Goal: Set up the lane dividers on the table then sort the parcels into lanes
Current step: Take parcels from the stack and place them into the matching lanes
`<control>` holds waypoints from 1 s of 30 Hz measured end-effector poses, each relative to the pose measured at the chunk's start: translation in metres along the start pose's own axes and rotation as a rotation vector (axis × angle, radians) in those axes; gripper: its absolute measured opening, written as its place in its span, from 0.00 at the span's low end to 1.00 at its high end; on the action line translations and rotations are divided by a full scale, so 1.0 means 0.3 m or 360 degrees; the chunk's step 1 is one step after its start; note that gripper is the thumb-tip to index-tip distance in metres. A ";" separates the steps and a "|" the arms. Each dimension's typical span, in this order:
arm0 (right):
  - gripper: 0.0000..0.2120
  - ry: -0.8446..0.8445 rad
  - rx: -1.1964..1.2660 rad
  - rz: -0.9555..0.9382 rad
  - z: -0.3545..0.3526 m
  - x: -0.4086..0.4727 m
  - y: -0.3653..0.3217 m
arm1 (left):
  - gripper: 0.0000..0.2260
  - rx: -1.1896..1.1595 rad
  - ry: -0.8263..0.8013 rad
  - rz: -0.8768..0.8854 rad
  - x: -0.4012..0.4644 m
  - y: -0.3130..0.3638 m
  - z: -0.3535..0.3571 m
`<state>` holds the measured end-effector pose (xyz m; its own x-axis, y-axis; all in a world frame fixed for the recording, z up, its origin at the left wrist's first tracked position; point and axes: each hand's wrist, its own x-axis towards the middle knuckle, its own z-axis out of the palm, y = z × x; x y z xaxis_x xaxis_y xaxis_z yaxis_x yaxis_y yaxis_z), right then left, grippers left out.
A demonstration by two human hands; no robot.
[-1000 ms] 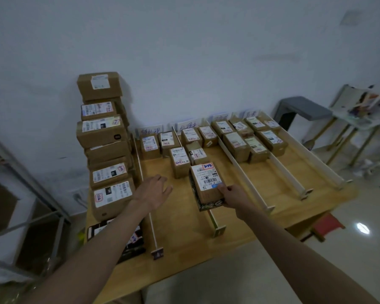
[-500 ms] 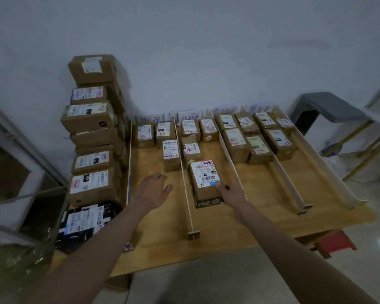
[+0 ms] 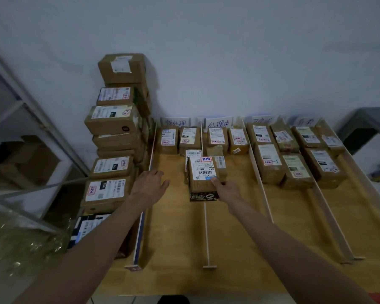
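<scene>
Shifted since 0.5 s ago: parcel (image 3: 203, 177), cardboard box with white barcode label and black printed base, now sits over the thin white divider (image 3: 206, 227), hiding its middle. Right hand (image 3: 225, 189) grips its near right corner, fingers curled. Left hand (image 3: 150, 184) hangs flat and relaxed above the wooden table (image 3: 176, 249), holding nothing. Handwritten lane signs (image 3: 218, 123) at the wall are too blurred to read. Stacked boxes (image 3: 113, 150) stand left.

Near half of table (image 3: 180, 249): we find bare lanes between upright dividers (image 3: 206, 233). Far end blocked by parcels (image 3: 270, 163); tall box stack (image 3: 114, 137) walls the left.
</scene>
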<state>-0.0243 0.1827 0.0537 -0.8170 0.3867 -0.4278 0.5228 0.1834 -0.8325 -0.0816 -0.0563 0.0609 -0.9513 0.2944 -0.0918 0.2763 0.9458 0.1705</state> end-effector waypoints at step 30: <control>0.23 -0.0005 -0.0454 0.0513 0.787 0.659 -0.173 | 0.24 0.0205 -0.0003 0.0114 0.544 -0.437 0.113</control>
<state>-0.2704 0.0365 -0.0708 -0.6015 0.4622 -0.6516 0.7973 0.2967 -0.5256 -0.2683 -0.1276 -0.0097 -0.9282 0.3620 -0.0860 0.3589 0.9321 0.0493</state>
